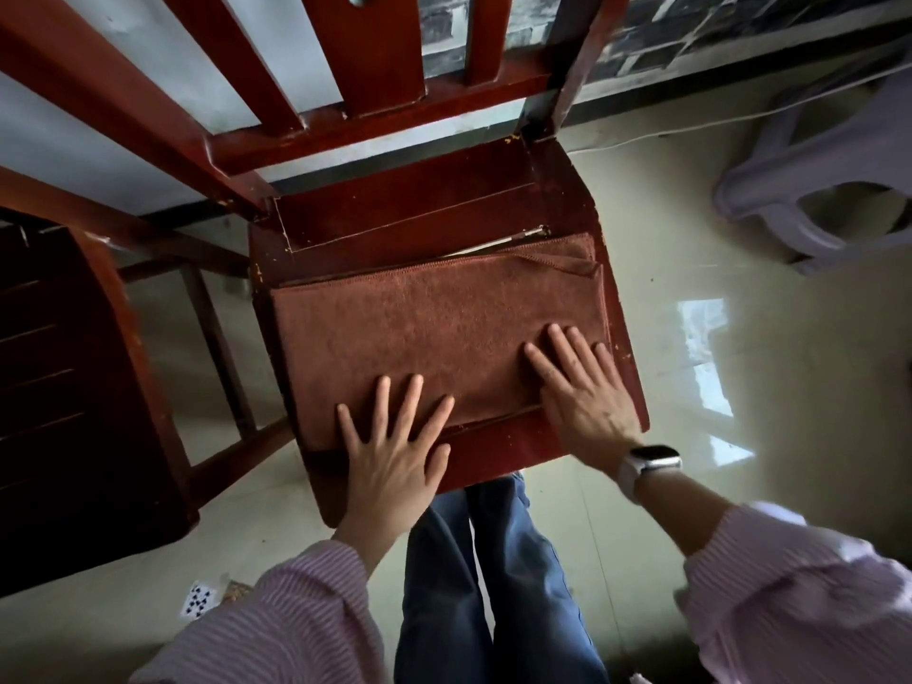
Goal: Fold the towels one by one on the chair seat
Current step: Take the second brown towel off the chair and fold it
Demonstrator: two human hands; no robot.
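A rust-brown towel lies folded in a wide rectangle across the red wooden chair seat. Its far right corner is rumpled, with a stitched hem showing. My left hand rests flat, fingers spread, on the towel's near edge at the left. My right hand lies flat with fingers spread on the towel's right part, a watch on its wrist. Neither hand grips the cloth.
The chair's slatted back rises at the far side. A second dark red chair stands close on the left. A pale plastic stool sits on the tiled floor at the right. A playing card lies on the floor.
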